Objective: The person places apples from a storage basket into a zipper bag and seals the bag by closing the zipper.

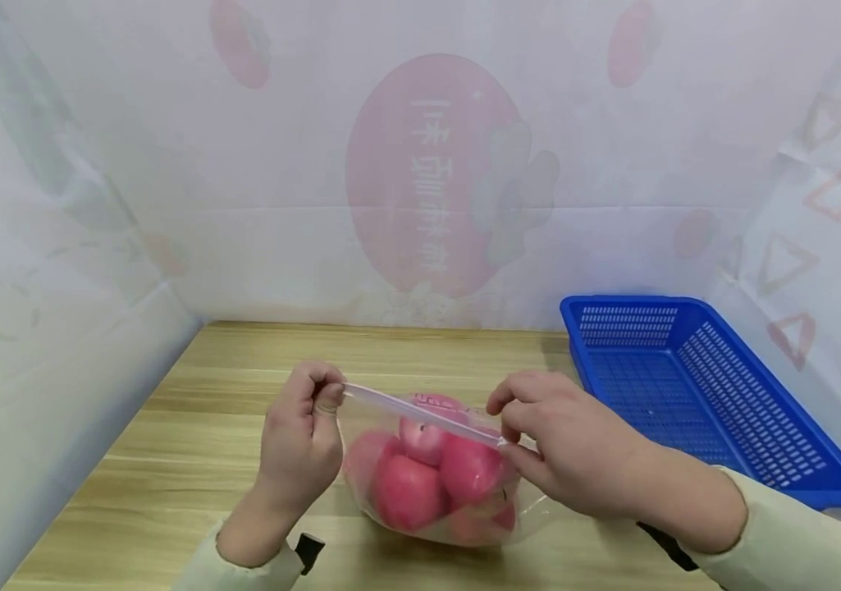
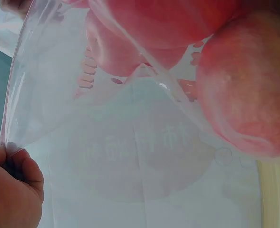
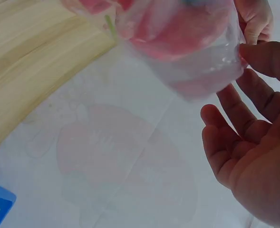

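A clear zip bag (image 1: 457, 525) holds several round reddish-pink fruits (image 1: 409, 492) that look like apples or peaches. Its white zip strip (image 1: 420, 413) slopes down from left to right between the hands. My left hand (image 1: 302, 435) pinches the strip's left end between thumb and curled fingers. At the other end, my right hand (image 1: 568, 435) pinches the strip with thumb and index finger, the remaining fingers loosely bent, as the right wrist view also shows. In the left wrist view the bag's film (image 2: 49, 95) stretches from the left hand's grip toward the fruits.
A blue plastic basket (image 1: 656, 402) with slotted sides stands on the right of the wooden table (image 1: 191, 443), with no fruit in it. White printed cloth (image 1: 280, 164) walls in the back and both sides.
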Demonstrator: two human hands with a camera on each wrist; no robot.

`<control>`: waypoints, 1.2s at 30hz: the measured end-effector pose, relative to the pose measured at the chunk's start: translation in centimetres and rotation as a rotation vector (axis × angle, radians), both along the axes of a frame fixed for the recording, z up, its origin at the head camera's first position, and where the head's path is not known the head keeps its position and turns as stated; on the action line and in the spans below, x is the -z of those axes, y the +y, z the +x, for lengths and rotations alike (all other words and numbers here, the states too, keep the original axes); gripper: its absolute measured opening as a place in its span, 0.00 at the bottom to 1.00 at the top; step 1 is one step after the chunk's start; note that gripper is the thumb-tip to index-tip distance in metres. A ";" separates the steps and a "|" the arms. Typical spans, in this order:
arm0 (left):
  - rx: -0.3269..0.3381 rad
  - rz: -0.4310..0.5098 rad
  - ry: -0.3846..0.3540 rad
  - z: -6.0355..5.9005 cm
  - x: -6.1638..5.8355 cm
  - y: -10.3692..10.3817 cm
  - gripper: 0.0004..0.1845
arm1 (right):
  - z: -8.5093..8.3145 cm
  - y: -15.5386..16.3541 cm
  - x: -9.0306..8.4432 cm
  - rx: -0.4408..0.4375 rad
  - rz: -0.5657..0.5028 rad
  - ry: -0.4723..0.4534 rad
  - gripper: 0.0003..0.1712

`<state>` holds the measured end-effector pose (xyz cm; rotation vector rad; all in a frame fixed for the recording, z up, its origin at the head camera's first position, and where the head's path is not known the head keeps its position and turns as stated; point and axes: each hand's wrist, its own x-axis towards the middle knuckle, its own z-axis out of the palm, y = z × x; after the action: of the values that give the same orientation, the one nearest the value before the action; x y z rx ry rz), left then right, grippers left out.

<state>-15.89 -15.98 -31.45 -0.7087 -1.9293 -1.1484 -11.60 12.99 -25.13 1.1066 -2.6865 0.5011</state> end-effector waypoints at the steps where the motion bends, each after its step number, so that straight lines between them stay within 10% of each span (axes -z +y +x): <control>1: 0.001 0.008 -0.013 0.0 0.1 -0.2 0.10 | -0.1 0.3 0.1 0.000 0.004 0.005 0.15; 14: -0.125 0.101 -0.233 -1.2 0.8 -2.0 0.02 | -0.6 4.6 0.6 0.017 -0.043 0.151 0.19; 22: -0.095 0.091 -0.202 -2.6 1.0 -1.8 0.00 | -0.5 5.1 1.8 0.045 -0.262 -0.084 0.17; 28: -0.008 0.138 -0.488 -2.6 0.8 -1.4 0.10 | 0.2 4.5 3.2 0.087 -0.429 -0.169 0.18; 31: -0.076 -0.048 -0.653 -1.2 0.5 -1.1 0.31 | 0.9 3.9 3.7 0.138 -0.482 -0.160 0.16; 36: -0.322 -0.685 -0.819 2.2 0.0 0.0 0.39 | 2.2 2.8 4.1 0.257 -0.515 -0.149 0.14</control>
<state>-13.67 -15.98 -31.46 -0.2181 -3.0598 -0.5787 -9.44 15.79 -29.21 0.5927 -2.5354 1.1746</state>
